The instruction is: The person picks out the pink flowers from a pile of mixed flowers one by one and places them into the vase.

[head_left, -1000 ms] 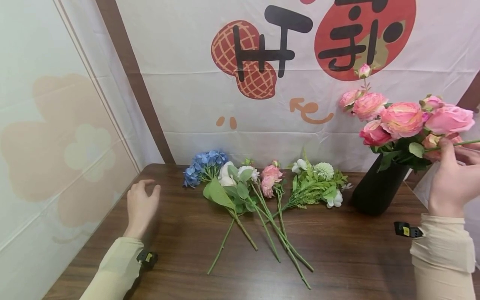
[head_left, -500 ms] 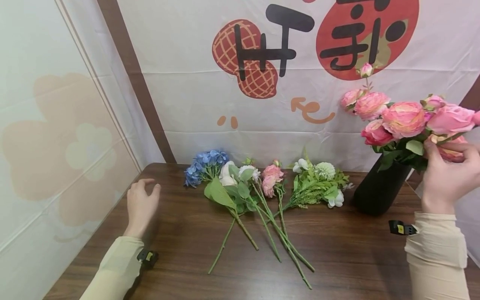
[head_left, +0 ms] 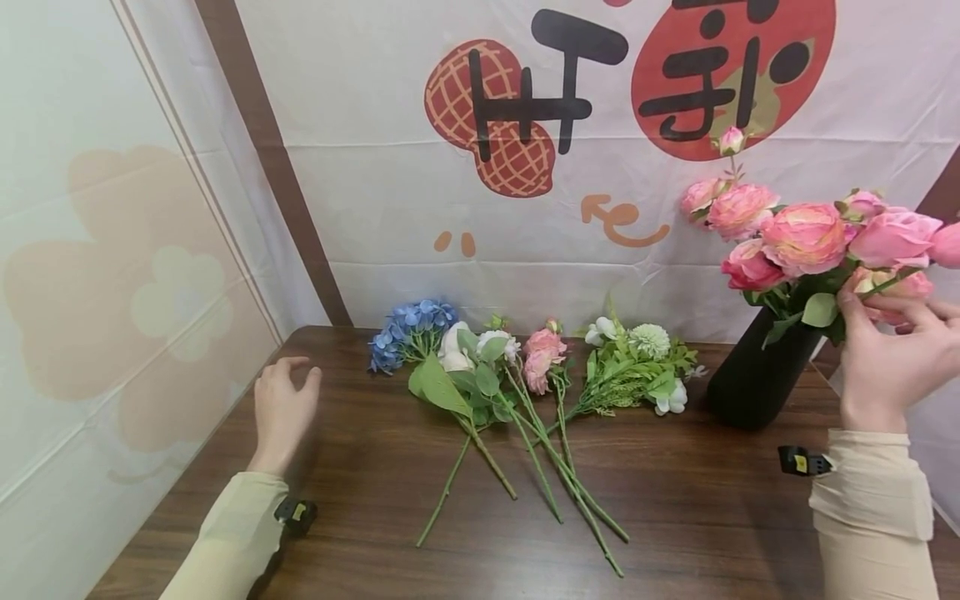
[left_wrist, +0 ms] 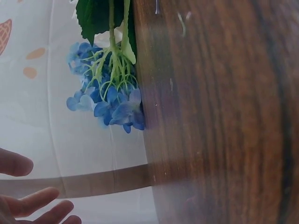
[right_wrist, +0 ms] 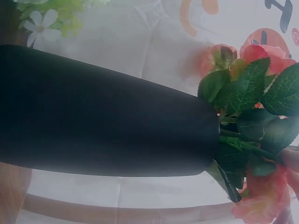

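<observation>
At the right, a black vase (head_left: 761, 371) stands tilted in the head view, full of pink roses (head_left: 802, 237). My right hand (head_left: 896, 358) is beside the vase mouth, pinching a green stem (head_left: 888, 283) among the blooms. The right wrist view shows the vase (right_wrist: 112, 116) lengthwise, green leaves (right_wrist: 247, 88) at its mouth and my fingertips (right_wrist: 290, 161) by the lower pink petals. The stem's lower end is hidden. My left hand (head_left: 287, 412) is at the table's left side, fingers loosely bent, holding nothing. A blue hydrangea (left_wrist: 107, 93) lies nearest to it.
Several flowers lie on the wooden table (head_left: 697, 508): a white bloom (head_left: 453, 348), a pink flower (head_left: 543, 362), and greenery with white blossoms (head_left: 637, 375). Their crossed stems (head_left: 577, 492) point toward the front. A printed cloth (head_left: 375, 208) hangs behind.
My right hand has moved left, closer to the vase mouth, with the stem, and its pink bloom has come into view at the right edge. The left hand and table flowers stay put.
</observation>
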The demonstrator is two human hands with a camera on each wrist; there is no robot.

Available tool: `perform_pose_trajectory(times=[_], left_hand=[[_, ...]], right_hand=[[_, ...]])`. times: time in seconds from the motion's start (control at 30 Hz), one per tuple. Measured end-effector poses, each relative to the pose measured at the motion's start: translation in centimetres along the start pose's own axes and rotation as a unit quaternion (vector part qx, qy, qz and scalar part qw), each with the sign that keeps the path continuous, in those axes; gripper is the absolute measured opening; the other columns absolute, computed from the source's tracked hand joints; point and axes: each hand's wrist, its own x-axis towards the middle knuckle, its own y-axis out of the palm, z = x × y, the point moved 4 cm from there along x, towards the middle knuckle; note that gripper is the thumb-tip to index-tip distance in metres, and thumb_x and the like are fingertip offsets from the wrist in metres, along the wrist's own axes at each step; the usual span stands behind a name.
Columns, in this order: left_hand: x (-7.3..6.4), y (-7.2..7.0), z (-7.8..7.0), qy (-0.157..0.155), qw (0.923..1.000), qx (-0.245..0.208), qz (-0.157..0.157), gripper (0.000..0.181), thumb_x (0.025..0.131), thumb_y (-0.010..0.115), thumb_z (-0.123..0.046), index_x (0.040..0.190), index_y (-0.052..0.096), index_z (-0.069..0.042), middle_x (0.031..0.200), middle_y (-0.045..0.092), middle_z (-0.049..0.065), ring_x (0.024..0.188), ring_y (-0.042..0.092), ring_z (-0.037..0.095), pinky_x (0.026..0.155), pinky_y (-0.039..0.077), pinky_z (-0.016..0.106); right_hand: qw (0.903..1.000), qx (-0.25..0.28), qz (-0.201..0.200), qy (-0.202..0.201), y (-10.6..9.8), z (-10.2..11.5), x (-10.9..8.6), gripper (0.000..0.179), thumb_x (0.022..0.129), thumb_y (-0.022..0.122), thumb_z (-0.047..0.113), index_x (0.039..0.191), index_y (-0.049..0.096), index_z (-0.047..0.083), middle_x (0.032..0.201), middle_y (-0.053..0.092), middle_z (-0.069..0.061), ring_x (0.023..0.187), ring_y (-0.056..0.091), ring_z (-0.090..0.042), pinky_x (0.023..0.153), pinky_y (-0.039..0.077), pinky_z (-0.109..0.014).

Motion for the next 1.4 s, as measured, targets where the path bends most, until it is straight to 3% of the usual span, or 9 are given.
perform_pose_trajectory(times=[0.13, 0.37, 0.57, 0.73, 0.8, 0.9, 1.07, 1.27, 1.4], left_hand=[[0.0, 0.1, 0.0, -0.002, 1.0, -0.001, 0.004, 0.038, 0.093, 0.052, -0.02, 0.121, 0.057, 0.006, 0.122, 0.052, 0.029, 0.115, 0.041, 0.044, 0.096, 0.031, 0.053], [0.1, 0.2, 0.1, 0.0, 1.0, 0.005, 0.003, 0.038, 0.093, 0.052, -0.021, 0.12, 0.057, 0.006, 0.121, 0.053, 0.029, 0.114, 0.042, 0.045, 0.094, 0.032, 0.054], [0.1, 0.0, 0.1, -0.002, 1.0, 0.001, 0.004, 0.038, 0.093, 0.053, -0.021, 0.12, 0.057, 0.005, 0.122, 0.053, 0.029, 0.115, 0.041, 0.044, 0.095, 0.032, 0.053], [0.1, 0.1, 0.1, -0.003, 1.0, 0.003, 0.006, 0.038, 0.093, 0.052, -0.02, 0.12, 0.057, 0.006, 0.121, 0.053, 0.029, 0.115, 0.042, 0.045, 0.094, 0.032, 0.054], [0.1, 0.1, 0.1, -0.002, 1.0, 0.0, 0.007, 0.038, 0.093, 0.052, -0.021, 0.121, 0.057, 0.006, 0.122, 0.053, 0.029, 0.115, 0.042, 0.045, 0.094, 0.031, 0.054], [0.1, 0.3, -0.1, 0.002, 1.0, -0.006, 0.005, 0.038, 0.093, 0.053, -0.021, 0.12, 0.057, 0.006, 0.123, 0.053, 0.029, 0.117, 0.042, 0.045, 0.097, 0.031, 0.054], [0.2, 0.9, -0.9, 0.013, 0.9998, -0.012, 0.0, 0.037, 0.093, 0.054, -0.02, 0.119, 0.058, 0.006, 0.122, 0.055, 0.028, 0.117, 0.043, 0.044, 0.098, 0.031, 0.053], [0.5, 2.0, -2.9, 0.029, 0.999, -0.034, -0.007, 0.035, 0.091, 0.056, -0.017, 0.118, 0.059, 0.005, 0.119, 0.055, 0.028, 0.115, 0.044, 0.044, 0.099, 0.032, 0.052], [0.7, 3.0, -4.6, 0.038, 0.9981, -0.049, -0.004, 0.034, 0.091, 0.057, -0.018, 0.117, 0.059, 0.004, 0.119, 0.056, 0.026, 0.116, 0.045, 0.042, 0.099, 0.032, 0.05]], right_hand=[[0.9999, 0.0, 0.008, 0.009, 0.1, -0.7, -0.2, 0.009, 0.075, 0.078, 0.036, 0.077, 0.075, 0.027, 0.097, 0.036, 0.027, 0.097, 0.032, 0.015, 0.078, 0.028, -0.011], [0.9999, -0.001, 0.004, 0.011, 0.0, -1.2, -0.3, 0.01, 0.07, 0.08, 0.039, 0.077, 0.074, 0.035, 0.095, 0.036, 0.026, 0.094, 0.032, 0.014, 0.081, 0.029, -0.015], [0.9998, -0.016, 0.009, 0.012, -0.1, -0.9, -0.4, 0.02, 0.072, 0.08, 0.036, 0.086, 0.078, 0.022, 0.092, 0.035, 0.028, 0.093, 0.03, 0.016, 0.082, 0.029, -0.014], [0.999, -0.037, 0.008, 0.022, -0.4, -0.6, -0.5, 0.033, 0.074, 0.08, 0.035, 0.096, 0.076, 0.01, 0.081, 0.033, 0.031, 0.085, 0.027, 0.02, 0.087, 0.029, -0.016], [0.9991, -0.038, 0.005, 0.021, -0.6, -0.5, -0.6, 0.035, 0.075, 0.078, 0.037, 0.098, 0.075, 0.01, 0.078, 0.034, 0.033, 0.082, 0.028, 0.02, 0.088, 0.03, -0.017], [0.9996, -0.016, -0.004, 0.022, -0.8, -0.5, -0.7, 0.029, 0.075, 0.078, 0.041, 0.095, 0.073, 0.021, 0.077, 0.04, 0.036, 0.081, 0.033, 0.02, 0.083, 0.031, -0.013], [0.9992, 0.014, -0.015, 0.034, -1.2, -0.6, -0.9, 0.021, 0.075, 0.074, 0.049, 0.09, 0.067, 0.036, 0.082, 0.046, 0.036, 0.08, 0.038, 0.017, 0.079, 0.031, -0.011], [0.9989, 0.019, -0.032, 0.029, -2.1, 0.2, -1.9, 0.02, 0.086, 0.062, 0.046, 0.098, 0.066, 0.031, 0.088, 0.045, 0.035, 0.087, 0.039, 0.015, 0.078, 0.032, -0.012], [0.9986, 0.035, -0.037, -0.013, -2.2, 1.4, -2.6, 0.017, 0.09, 0.057, 0.042, 0.101, 0.065, 0.031, 0.09, 0.045, 0.034, 0.086, 0.045, 0.015, 0.069, 0.032, -0.01]])
